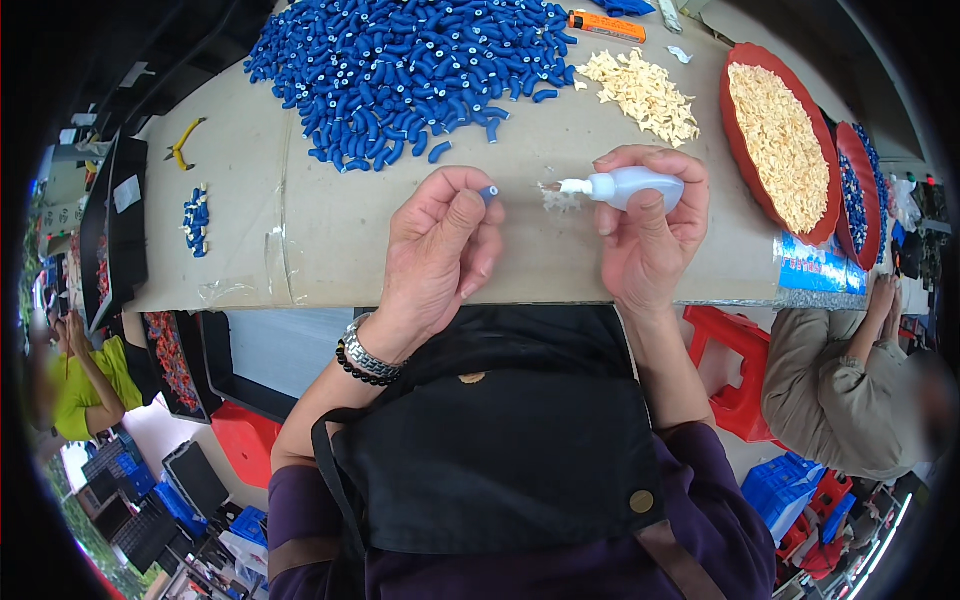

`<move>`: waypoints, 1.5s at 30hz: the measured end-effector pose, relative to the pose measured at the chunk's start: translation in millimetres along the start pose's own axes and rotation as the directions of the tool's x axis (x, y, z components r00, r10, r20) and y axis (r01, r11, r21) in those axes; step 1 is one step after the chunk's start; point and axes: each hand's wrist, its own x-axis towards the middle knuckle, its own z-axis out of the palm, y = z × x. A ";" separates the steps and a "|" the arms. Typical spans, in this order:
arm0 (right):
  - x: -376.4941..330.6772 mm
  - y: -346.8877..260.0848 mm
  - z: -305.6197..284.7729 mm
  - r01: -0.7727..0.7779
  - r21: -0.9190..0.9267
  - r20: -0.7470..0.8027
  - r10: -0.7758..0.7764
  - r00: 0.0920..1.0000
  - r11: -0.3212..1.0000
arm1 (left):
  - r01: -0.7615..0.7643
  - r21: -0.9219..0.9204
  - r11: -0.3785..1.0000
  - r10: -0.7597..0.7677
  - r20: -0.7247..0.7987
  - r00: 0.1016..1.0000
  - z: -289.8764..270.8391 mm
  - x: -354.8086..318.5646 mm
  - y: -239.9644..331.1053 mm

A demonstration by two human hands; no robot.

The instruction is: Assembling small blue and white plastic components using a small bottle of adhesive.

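Between the thumb and fingers of my left hand (440, 245) is a small blue curved tube piece (489, 193), its pale end facing right. My right hand (660, 240) is wrapped round a translucent squeeze bottle (640, 186). Its white nozzle points left toward the blue piece, with a gap between them. Beneath the nozzle tip, a whitish smear of residue (562, 200) marks the table (345, 235). Beyond my hands lie a big heap of blue curved tube pieces (400, 70) and a smaller pile of cream-coloured bits (645, 98).
Yellow-handled pliers (181, 150) and a cluster of blue-and-cream pieces (195, 222) lie at left. A red scalloped tray (822, 234) of cream bits stands right, beside another red tray. An orange box-like item (607, 26) lies far back. Other people sit at both sides.
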 end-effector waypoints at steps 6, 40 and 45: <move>-2.1 1.3 -0.3 0.050 -0.080 0.003 -0.050 0.999 0.996 | 0.013 -0.002 1.000 -0.013 0.023 1.000 2.4 -1.6 -4.8; 0.0 4.1 -18.1 -0.107 0.092 -0.082 0.115 0.990 0.990 | -0.181 -0.162 0.970 0.119 -0.333 0.935 -140.3 -71.9 114.2; 1.6 3.6 -10.2 -0.108 0.047 -0.039 0.110 0.993 0.993 | -0.049 0.895 0.443 0.794 -0.366 0.485 -218.5 -96.8 133.0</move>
